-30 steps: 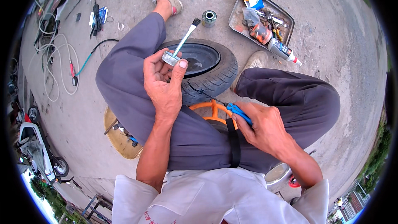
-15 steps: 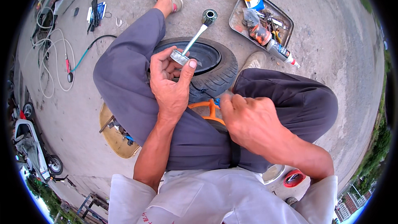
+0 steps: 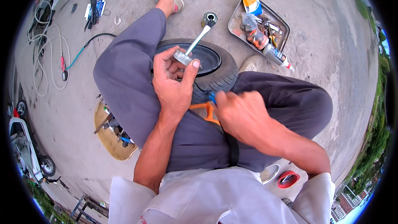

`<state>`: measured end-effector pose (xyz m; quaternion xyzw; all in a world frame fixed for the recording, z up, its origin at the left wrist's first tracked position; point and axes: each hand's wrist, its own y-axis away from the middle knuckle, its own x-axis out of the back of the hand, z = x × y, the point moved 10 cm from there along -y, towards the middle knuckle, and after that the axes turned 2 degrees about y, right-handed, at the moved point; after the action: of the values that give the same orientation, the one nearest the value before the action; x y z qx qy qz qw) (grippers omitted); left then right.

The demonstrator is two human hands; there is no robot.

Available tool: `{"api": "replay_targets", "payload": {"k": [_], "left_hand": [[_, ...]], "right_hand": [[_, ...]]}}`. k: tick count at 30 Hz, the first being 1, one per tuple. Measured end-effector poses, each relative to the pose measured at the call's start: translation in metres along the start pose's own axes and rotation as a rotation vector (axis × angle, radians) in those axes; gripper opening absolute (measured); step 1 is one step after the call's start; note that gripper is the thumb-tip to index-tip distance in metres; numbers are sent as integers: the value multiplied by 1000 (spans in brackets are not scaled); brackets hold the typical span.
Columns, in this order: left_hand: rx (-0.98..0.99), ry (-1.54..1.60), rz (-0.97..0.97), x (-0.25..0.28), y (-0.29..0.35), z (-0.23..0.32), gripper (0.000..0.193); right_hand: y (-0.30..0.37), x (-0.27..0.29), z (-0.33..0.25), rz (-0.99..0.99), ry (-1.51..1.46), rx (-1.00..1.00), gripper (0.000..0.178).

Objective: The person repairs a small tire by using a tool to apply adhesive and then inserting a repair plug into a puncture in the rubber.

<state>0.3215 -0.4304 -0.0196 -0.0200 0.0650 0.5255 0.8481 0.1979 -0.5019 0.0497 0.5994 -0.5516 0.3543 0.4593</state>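
Observation:
My left hand [image 3: 174, 87] pinches a round grey metal cap [image 3: 182, 57] with a pale rod [image 3: 199, 40] fixed to it. The rod points away, its dark tip overlapping a small open can [image 3: 209, 17] beyond the tyre; I cannot tell whether they touch. My right hand [image 3: 242, 110] is closed round a thin tool with a blue handle [image 3: 212, 97], mostly hidden by the fingers. A thin dark line runs from it toward the tyre. The black tyre [image 3: 224, 68] on its dark rim lies between my legs, beneath both hands.
An orange frame [image 3: 207, 110] sits close below the tyre. A metal tray [image 3: 286, 29] of tools, bottles and a pouch lies far right. A yellowish tray [image 3: 110, 141] of tools is at left, near coiled hoses [image 3: 45, 54]. A red round container [image 3: 288, 179] stands at right.
My right hand has shifted slightly left with the blue-handled tool. My left hand still holds the cap and rod, a little further right. The view has moved slightly.

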Motion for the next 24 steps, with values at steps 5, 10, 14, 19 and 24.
{"api": "replay_targets", "payload": {"k": [5,10,14,19,24], "left_hand": [[9,44,20,2,3,-3,48],[-12,8,-14,2,1,-2,45],[-19,5,2,1,5,0,45],[-1,1,-9,4,2,-1,45],[-64,-9,0,0,6,3,45]], "right_hand": [[15,-2,6,-54,22,-102,19],[13,2,0,26,20,-28,15],[23,-4,8,-71,-5,-152,12],[15,4,-4,24,102,-19,13],[19,3,-8,25,103,-24,11]]}}
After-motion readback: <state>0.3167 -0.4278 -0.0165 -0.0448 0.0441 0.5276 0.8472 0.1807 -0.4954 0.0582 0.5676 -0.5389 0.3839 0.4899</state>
